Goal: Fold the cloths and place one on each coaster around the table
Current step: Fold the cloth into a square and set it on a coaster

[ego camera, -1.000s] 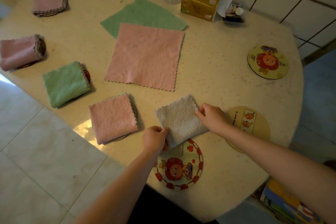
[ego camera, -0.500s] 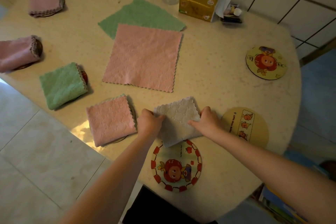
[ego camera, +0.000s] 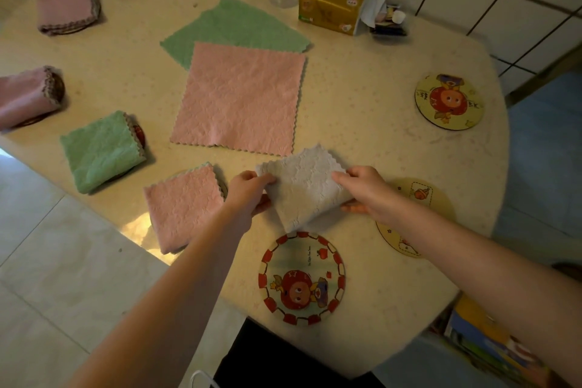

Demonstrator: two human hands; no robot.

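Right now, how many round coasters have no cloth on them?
3. The red-rimmed cartoon coaster at the near edge, the pale yellow coaster partly under the right forearm, and the yellow cartoon coaster at the far right. None seem hidden.

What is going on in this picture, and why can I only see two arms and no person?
The camera sits on the person's head and looks down, so you see only their arms. The left hand and right hand each pinch a side of a folded white cloth. It belongs on a round coaster, maybe the red-edged coaster just below it. On the table five folded cloths already sit on coasters, such as the folded pink cloth and the folded green cloth. A flat pink cloth and flat green cloth wait in the middle. A tissue box stands at the back.
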